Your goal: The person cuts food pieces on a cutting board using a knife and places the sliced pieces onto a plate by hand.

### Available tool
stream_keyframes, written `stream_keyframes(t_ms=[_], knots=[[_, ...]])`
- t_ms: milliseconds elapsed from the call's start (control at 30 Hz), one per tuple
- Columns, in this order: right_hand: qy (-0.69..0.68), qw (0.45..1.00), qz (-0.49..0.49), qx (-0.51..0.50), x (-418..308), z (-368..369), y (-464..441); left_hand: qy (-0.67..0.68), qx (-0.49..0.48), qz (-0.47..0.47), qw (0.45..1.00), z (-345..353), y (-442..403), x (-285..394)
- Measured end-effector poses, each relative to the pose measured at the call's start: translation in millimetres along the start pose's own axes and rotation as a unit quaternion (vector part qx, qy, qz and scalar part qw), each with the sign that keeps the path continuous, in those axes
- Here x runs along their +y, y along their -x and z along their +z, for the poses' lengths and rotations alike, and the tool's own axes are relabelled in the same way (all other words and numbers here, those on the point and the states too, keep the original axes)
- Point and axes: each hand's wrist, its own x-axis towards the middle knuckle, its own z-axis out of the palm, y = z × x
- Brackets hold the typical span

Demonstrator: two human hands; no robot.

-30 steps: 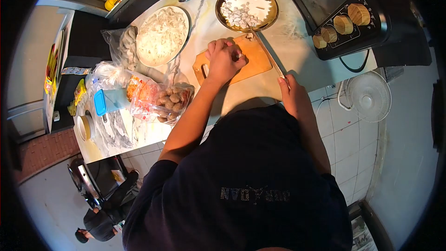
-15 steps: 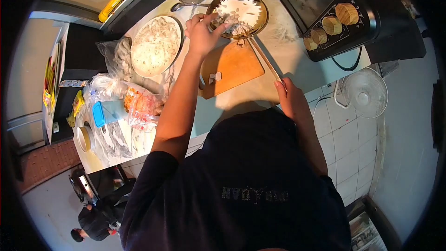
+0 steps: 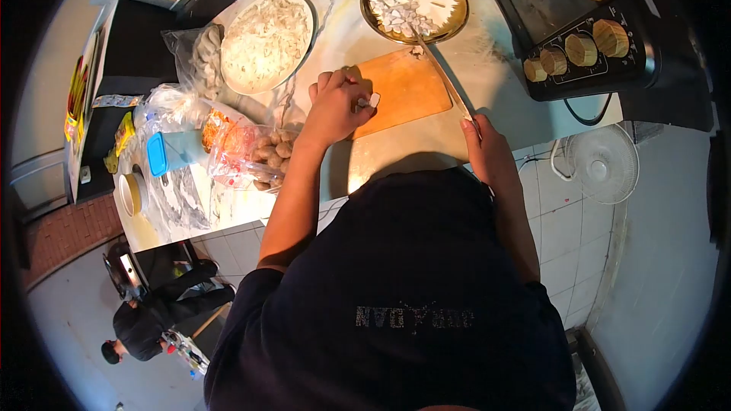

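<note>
Over the left side of the wooden cutting board (image 3: 407,95), my left hand (image 3: 336,110) is closed with small white food pieces (image 3: 372,100) pinched at its fingertips. My right hand (image 3: 489,151) grips a long knife (image 3: 445,76) by its handle, at the board's right side. The knife's tip reaches the near edge of a round gold-rimmed plate (image 3: 464,21). Chopped whitish pieces (image 3: 400,14) lie on that plate, mostly on its left part.
A white plate (image 3: 311,19) heaped with pale food stands left. Nearer are bagged brown balls (image 3: 276,154) and a blue-lidded container (image 3: 158,154). A black appliance with wooden knobs (image 3: 581,49) stands right, a fan (image 3: 604,161) below it. Another person (image 3: 141,327) is at lower left.
My left hand has come back from the gold-rimmed plate to the cutting board and now holds white pieces. My right hand keeps the knife. The camera view has shifted slightly.
</note>
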Motion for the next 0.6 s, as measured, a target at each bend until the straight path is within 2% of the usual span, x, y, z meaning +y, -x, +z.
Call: stream_keyframes(t_ms=[67,200,367,533,600], knots=[[0.006,1.000,-0.002,-0.001,-1,-1,0,0.006,0.031,0.027,0.999,3,1,-1],[-0.002,1.000,-0.004,0.001,-1,-1,3,0.006,0.041,0.018,0.999,11,-7,-2],[0.001,1.000,-0.001,-0.007,-2,3,5,0.049,0.115,0.034,0.992,33,-24,5],[0.013,0.996,-0.087,-0.004,-1,24,13,0.035,0.160,0.005,0.986,31,-7,15],[0.012,0.996,-0.093,-0.007,-2,27,13,0.034,0.171,0.004,0.985,32,-3,13]])
